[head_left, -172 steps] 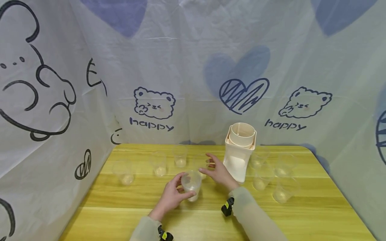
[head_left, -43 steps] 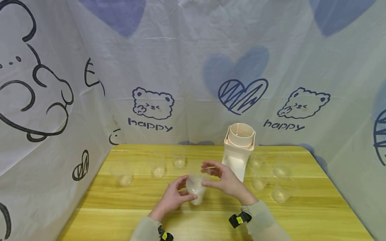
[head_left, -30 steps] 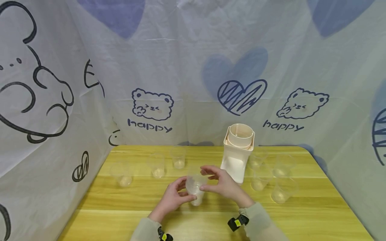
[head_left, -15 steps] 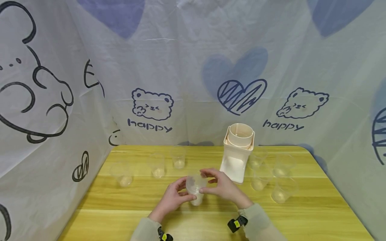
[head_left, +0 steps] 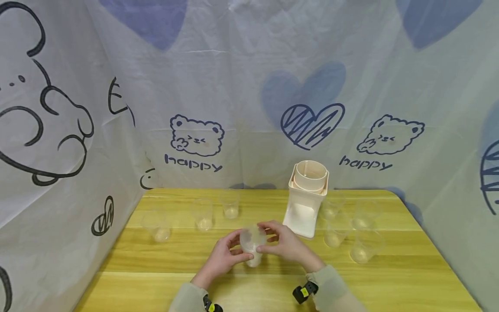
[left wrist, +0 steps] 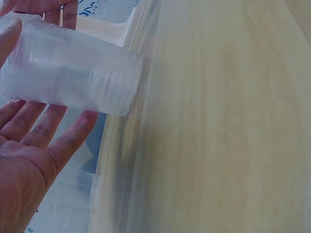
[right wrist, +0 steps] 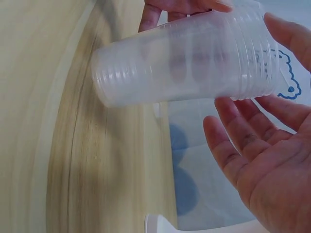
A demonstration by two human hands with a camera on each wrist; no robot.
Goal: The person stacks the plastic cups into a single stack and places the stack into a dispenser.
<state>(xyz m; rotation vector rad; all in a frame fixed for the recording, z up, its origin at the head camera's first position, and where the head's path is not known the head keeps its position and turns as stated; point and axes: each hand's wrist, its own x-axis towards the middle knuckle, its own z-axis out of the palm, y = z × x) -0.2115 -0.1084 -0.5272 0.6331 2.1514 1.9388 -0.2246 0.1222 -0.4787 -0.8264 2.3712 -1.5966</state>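
Note:
Near the table's middle stands a stack of nested clear plastic cups (head_left: 252, 243), held between both hands. My left hand (head_left: 223, 256) grips it from the left, thumb in front and fingers behind. From the right, my right hand (head_left: 286, 245) holds the upper part near the rims with thumb and fingers. Several rims lie close together on the stack (right wrist: 194, 58) in the right wrist view. In the left wrist view, the cup stack (left wrist: 73, 68) appears sideways, with the left hand's fingers (left wrist: 73, 136) along its side.
A cream plastic holder (head_left: 304, 208) with a round opening stands behind the right hand. Single clear cups stand at left, such as one cup (head_left: 204, 222); several more, including a near cup (head_left: 361, 252), stand at right. A printed cloth (head_left: 249, 143) hangs behind the wooden table (head_left: 195, 281).
A cup that stood behind the stack is now nested in it; my right hand brought it over and lowered it. The left hand kept its grip and shifted slightly right.

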